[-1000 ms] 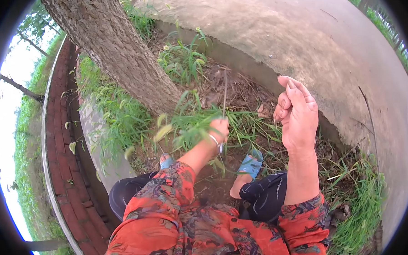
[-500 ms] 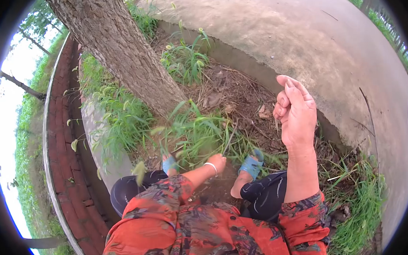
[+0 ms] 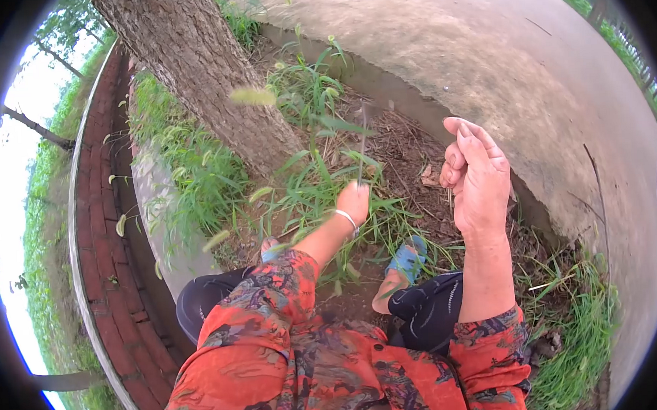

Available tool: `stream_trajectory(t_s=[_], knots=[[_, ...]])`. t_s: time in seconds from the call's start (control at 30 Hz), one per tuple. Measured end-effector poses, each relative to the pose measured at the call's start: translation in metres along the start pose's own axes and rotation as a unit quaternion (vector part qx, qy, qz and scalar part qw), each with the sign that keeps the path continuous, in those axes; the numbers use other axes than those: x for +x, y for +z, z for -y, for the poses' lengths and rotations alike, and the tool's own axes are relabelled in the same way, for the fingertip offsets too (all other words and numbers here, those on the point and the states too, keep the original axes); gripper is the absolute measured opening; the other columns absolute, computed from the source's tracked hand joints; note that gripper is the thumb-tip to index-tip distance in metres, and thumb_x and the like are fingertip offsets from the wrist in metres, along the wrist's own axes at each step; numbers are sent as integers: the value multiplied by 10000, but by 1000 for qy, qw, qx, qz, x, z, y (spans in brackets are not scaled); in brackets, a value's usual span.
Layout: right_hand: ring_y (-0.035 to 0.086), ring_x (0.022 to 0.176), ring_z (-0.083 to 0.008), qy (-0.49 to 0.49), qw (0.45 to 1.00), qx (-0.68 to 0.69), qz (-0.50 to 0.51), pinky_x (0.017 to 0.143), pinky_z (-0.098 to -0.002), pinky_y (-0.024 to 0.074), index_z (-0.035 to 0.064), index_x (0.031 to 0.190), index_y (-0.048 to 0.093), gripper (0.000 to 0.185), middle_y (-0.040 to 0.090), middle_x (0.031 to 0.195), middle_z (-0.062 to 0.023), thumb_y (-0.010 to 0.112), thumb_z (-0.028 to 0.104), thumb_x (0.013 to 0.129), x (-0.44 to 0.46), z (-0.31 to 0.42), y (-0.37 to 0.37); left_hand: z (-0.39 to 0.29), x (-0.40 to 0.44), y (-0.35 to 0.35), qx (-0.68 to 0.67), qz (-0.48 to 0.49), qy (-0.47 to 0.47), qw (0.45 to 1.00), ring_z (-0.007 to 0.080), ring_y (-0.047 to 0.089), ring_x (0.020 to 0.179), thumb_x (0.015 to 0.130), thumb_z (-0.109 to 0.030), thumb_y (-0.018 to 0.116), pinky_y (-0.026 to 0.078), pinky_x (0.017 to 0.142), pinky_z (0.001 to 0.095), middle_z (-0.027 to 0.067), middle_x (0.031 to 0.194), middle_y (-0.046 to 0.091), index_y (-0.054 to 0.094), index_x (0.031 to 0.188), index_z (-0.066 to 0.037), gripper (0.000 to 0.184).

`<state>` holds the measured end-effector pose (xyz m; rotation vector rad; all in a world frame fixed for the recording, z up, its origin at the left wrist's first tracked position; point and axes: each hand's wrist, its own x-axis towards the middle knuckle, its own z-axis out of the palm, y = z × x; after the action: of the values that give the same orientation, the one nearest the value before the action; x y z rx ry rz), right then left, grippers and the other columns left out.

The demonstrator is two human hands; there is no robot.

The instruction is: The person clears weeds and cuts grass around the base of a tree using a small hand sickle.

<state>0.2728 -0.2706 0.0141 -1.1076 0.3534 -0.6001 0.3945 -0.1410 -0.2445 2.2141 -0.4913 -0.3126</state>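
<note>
My left hand [image 3: 353, 204], with a white bracelet at its wrist, is closed around a thin dark rod [image 3: 363, 156] that points up from the fist. It is over green grass [image 3: 313, 195] beside the tree trunk [image 3: 209, 82]; the rod's upper end is blurred. Raised at the right, my right hand [image 3: 477, 173] has its fingers curled and pressed together. A thin pale sliver shows under those fingers, too small to name. Blurred seed heads [image 3: 253, 97] hang in front of the trunk.
Blue sandals [image 3: 406, 259] are on my feet, among soil and grass. A concrete slab [image 3: 483, 52] with a raised edge runs along the upper right. Brickwork [image 3: 112, 288] curves down the left side. More grass [image 3: 580, 340] and a thin twig [image 3: 597, 186] are at the right.
My left hand dipped toward my body, then moved back up and away, and the rod is upright again. My right hand has barely moved.
</note>
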Motion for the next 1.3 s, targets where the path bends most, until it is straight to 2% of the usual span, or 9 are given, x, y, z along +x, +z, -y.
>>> stream_trajectory(t_s=[0.03, 0.1, 0.13, 0.37, 0.6, 0.77, 0.9, 1.07, 1.3], knots=[[386, 490, -41, 2, 1000, 0, 3, 437, -183, 343, -7, 1008, 563, 209, 428, 590, 31, 492, 142, 879, 0, 0, 0, 15, -11, 9, 42, 93, -88, 991, 300, 601, 665, 850, -239, 460, 469, 626, 411, 208, 684, 562, 526, 821, -2, 248], [380, 478, -40, 8, 1000, 5, 2, 428, -185, 338, -2, 1010, 564, 210, 425, 587, 35, 494, 148, 881, 1, -1, -1, 63, -53, 34, 342, 306, 136, 878, 351, 591, 835, 813, -257, 493, 469, 727, 421, 288, 847, 565, 561, 879, 11, 284], [380, 478, -40, 10, 1000, 5, 5, 428, -185, 338, -2, 1010, 564, 210, 425, 587, 35, 494, 148, 881, 2, -2, -2, 57, -85, 39, 115, 201, -100, 968, 401, 571, 846, 810, -269, 487, 454, 756, 440, 297, 872, 566, 551, 874, 24, 307], [381, 463, -37, -5, 1000, -17, -3, 416, -189, 337, 9, 1016, 566, 216, 418, 572, 43, 495, 169, 889, 2, -3, 0, -4, -70, -5, -193, 290, -315, 883, 97, 409, 398, 844, -205, 505, 373, 359, 255, 9, 594, 454, 445, 871, -67, 152], [400, 464, -48, -9, 1000, 2, -12, 424, -190, 332, -21, 964, 597, 209, 455, 550, 25, 533, 146, 855, 1, -4, 3, -39, 7, -59, -286, 65, -98, 951, 85, 433, 389, 888, -285, 471, 389, 367, 240, -4, 572, 463, 473, 892, -84, 201], [402, 465, -46, -2, 1000, 4, -8, 424, -190, 332, -16, 960, 601, 211, 454, 542, 31, 543, 157, 855, 1, -4, 5, 3, 8, -40, -252, 34, -163, 953, 108, 443, 393, 896, -329, 427, 395, 370, 272, 31, 581, 460, 474, 959, -96, 246], [398, 471, -44, -1, 1000, -6, 1, 425, -188, 341, -10, 985, 586, 207, 447, 563, 32, 522, 149, 868, 0, -4, 3, 92, -45, 7, 102, 158, -110, 976, 437, 537, 865, 829, -240, 469, 438, 773, 448, 258, 895, 585, 483, 999, -17, 280], [403, 466, -45, -1, 1000, 4, -13, 427, -185, 335, -12, 951, 608, 193, 458, 546, 32, 541, 143, 857, -1, -3, 4, 62, -102, -4, 126, 207, -184, 953, 428, 541, 904, 852, -262, 457, 420, 809, 464, 276, 956, 565, 456, 1040, -23, 304], [404, 467, -49, -1, 1000, 10, -6, 426, -188, 334, -16, 955, 603, 203, 460, 548, 28, 544, 151, 856, -1, -4, 3, 41, -42, -24, 106, 107, -45, 988, 320, 594, 770, 790, -246, 509, 459, 704, 408, 185, 795, 604, 542, 987, -34, 291]])
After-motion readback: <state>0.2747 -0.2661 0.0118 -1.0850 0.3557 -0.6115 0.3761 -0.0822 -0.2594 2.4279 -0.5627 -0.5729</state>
